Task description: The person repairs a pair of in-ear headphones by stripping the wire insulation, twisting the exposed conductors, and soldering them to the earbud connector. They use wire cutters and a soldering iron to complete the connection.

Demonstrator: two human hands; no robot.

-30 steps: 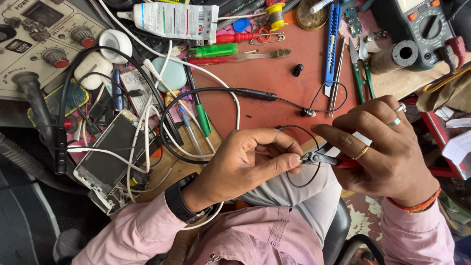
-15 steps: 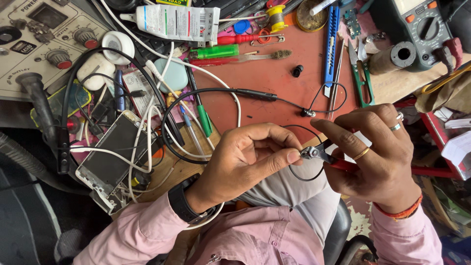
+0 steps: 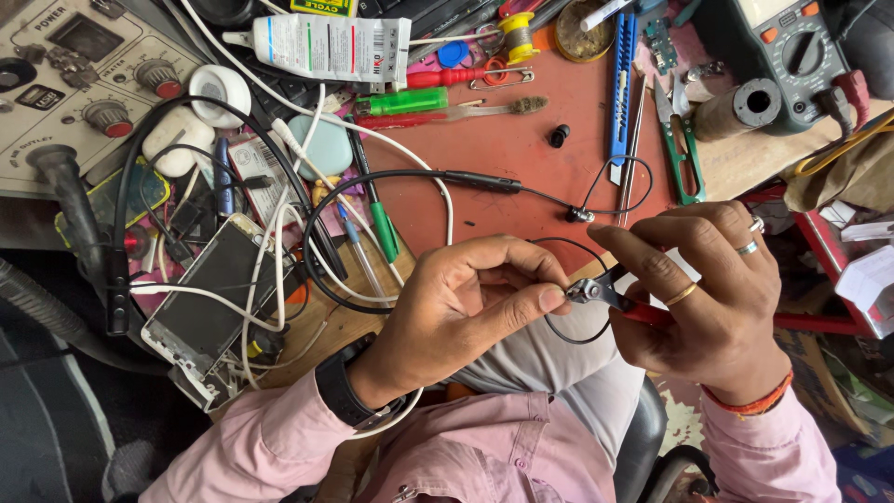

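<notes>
At centre frame, the right hand [image 3: 717, 298] grips red-handled cutters [image 3: 605, 294], long axis near horizontal, nose pointing left; the left hand [image 3: 466, 303] pinches the thin black wire [image 3: 559, 331] at their tip, fingers closed.

My desk [image 3: 521, 177] wears a worn red top over bare wood, crowded right to its edges. Soft daylight falls evenly. My black chair [image 3: 643, 438] sits over patterned floor [image 3: 684, 424].

Left hand [image 3: 466, 303] is shifted slightly toward the cutter jaws since a second ago; fingertips [image 3: 549, 298] are now pressed against the small cutters [image 3: 605, 293]. Right hand [image 3: 712, 298] is tilted a little. Thin black wire [image 3: 577, 335] loop is drawn tighter.
</notes>
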